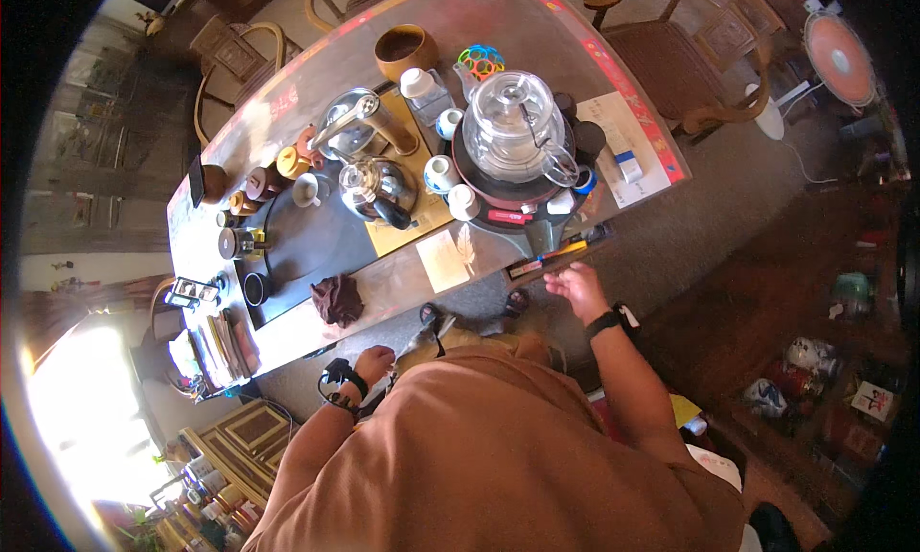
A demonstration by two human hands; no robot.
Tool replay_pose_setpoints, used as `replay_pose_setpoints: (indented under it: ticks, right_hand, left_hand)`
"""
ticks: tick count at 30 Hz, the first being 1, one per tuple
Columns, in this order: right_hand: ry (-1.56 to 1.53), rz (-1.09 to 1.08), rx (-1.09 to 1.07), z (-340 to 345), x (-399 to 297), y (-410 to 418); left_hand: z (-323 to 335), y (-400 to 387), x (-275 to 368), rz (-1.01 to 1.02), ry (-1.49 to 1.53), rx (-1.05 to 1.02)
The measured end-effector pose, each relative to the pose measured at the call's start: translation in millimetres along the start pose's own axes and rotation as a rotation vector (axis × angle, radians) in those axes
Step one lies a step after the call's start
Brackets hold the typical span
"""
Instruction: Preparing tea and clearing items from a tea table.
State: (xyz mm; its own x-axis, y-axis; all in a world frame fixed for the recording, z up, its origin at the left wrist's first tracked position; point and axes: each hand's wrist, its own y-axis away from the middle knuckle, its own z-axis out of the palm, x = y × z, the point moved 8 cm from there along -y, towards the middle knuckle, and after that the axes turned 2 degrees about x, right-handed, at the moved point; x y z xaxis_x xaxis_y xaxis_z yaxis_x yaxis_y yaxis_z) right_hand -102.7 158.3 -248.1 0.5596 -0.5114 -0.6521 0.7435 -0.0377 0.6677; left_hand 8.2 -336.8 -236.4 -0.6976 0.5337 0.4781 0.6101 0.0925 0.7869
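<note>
My right hand (578,292) is just off the table's front edge with its fingers partly spread, and I see nothing in it. Close to its fingertips, a drawer (519,277) juts out under the tabletop, holding a yellow item (573,247) and other small things. My left hand (375,365) hangs low by my body, below the table edge; its curled fingers are partly hidden. Beyond the hands, a clear glass teapot (503,131) stands on a round dark red hot plate (460,167). A crumpled dark brown cloth (338,300) lies near the front edge.
On the table (381,287) are a glass kettle (377,189), a black tea tray (305,232), white cups (463,201), a wooden bowl (405,52) and a card (443,259). Wooden armchairs (661,67) stand around it. A standing fan (839,60) is at far right.
</note>
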Motion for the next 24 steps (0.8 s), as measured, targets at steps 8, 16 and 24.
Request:
replay_pose_setpoints:
  ticks: [8,16,24]
  right_hand:
    - [0.037,0.017,-0.13,6,-18,-46]
    - [0.229,0.041,0.075,-2,-20,-15]
    - [0.869,-0.937,0.635,-107,-190,-28]
  left_hand:
    - [-1,11,-6,0.081,-0.025,-0.008]
    - [6,18,-43,0.499,-0.25,0.023]
    - [8,16,-19,0.369,-0.027,-0.01]
